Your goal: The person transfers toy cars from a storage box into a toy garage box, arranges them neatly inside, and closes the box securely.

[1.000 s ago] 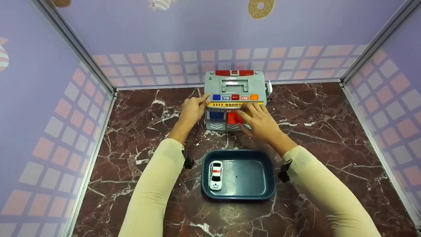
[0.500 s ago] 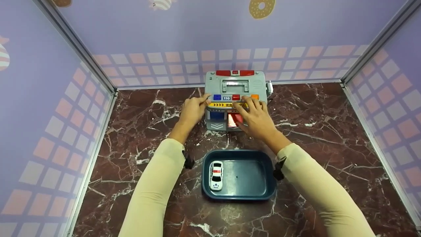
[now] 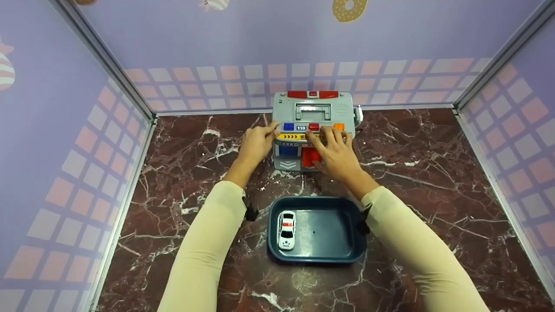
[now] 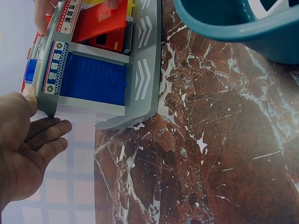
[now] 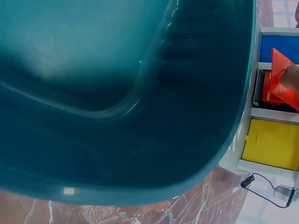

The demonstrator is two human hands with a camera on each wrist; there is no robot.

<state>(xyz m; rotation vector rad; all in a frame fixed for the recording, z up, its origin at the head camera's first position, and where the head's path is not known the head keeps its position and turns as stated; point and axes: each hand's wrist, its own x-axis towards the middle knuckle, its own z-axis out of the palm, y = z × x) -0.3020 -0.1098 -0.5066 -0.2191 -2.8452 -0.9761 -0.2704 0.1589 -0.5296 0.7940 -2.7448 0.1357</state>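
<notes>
A grey toy police and fire station (image 3: pixel 282 108) stands against the back wall, with coloured buttons on its top. My left hand (image 3: pixel 256 143) grips its left roof corner, thumb on top and the other fingers below. My right hand (image 3: pixel 340 160) spreads its fingers over the front roof edge, its thumb by the red door (image 3: pixel 310 157). In the right wrist view that door is tilted outward, a digit touches it, and a red toy (image 5: pixel 270 89) shows behind it. The blue door (image 4: pixel 93 79) and yellow door (image 5: pixel 273 142) are down.
In front of the station sits a dark teal tray (image 3: pixel 323 236), holding a white toy police car (image 3: pixel 286 234) at its left side. The tray lies between my forearms on a marbled table (image 3: pixel 195 173). Patterned walls stand behind and at both sides.
My right hand's fingers have shifted up and left onto the front roof edge, the thumb staying by the red door. The left hand keeps its place at the corner.
</notes>
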